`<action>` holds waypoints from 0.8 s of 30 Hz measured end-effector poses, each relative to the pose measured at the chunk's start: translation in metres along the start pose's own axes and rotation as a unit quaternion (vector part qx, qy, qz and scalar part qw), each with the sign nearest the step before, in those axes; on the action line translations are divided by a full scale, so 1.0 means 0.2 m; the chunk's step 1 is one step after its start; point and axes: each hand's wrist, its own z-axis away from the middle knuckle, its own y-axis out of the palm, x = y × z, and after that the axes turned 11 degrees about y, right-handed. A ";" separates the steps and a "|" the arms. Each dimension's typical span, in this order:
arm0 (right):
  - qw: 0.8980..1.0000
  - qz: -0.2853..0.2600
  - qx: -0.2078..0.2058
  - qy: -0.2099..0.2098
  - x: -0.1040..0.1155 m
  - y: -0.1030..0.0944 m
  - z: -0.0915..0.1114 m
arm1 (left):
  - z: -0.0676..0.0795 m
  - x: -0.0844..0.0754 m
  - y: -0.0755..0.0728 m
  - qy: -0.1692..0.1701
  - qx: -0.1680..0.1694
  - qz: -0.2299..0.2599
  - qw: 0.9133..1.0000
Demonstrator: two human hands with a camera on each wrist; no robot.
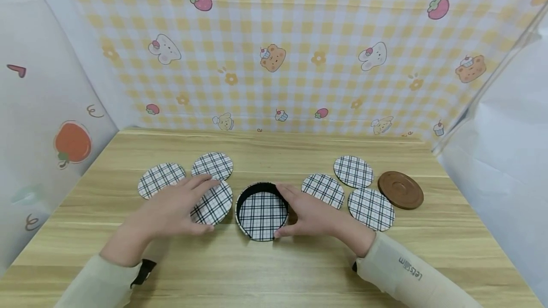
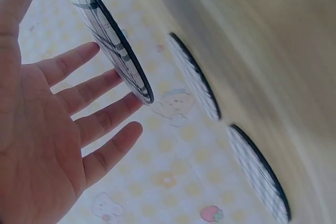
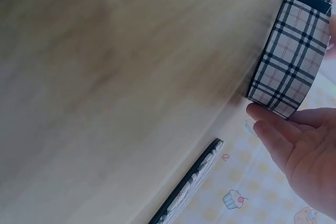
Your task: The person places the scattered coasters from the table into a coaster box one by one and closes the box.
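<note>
My left hand [image 1: 171, 210] holds a round plaid coaster [image 1: 216, 203] by its edges, between the thumb and fingertips. In the left wrist view this coaster [image 2: 113, 35] is tilted and raised off the tabletop. At the centre stands a round, shallow coaster holder [image 1: 239, 217], plaid outside with a black inner wall. A plaid disc [image 1: 263, 215] shows inside it; whether that is a loose coaster or its lining, I cannot tell. My right hand [image 1: 312, 215] grips the holder's right side, thumb near the front and fingers near the back. The holder's plaid side [image 3: 291, 59] faces the right wrist camera.
Two plaid coasters [image 1: 161, 180] [image 1: 212, 165] lie at the left beyond my left hand. Three more plaid coasters [image 1: 323, 190] [image 1: 353, 171] [image 1: 371, 209] lie at the right, beside a brown grooved disc [image 1: 400, 190]. A patterned cloth [image 1: 295, 89] hangs behind the wooden table [image 1: 257, 274].
</note>
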 end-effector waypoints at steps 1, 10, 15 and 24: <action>1.000 0.000 0.000 0.000 0.00 0.00 0.00 | -0.01 -0.01 0.00 0.007 -0.003 0.000 1.000; 1.000 -0.002 0.002 -0.002 0.01 -0.01 0.00 | -0.11 -0.08 -0.01 0.036 0.000 -0.008 0.999; 1.000 -0.006 0.002 -0.004 0.00 -0.01 0.00 | -0.16 -0.13 -0.03 0.038 0.009 -0.016 0.999; 1.000 -0.004 -0.006 -0.013 0.00 -0.01 0.00 | -0.26 -0.19 -0.01 0.062 0.036 0.027 0.997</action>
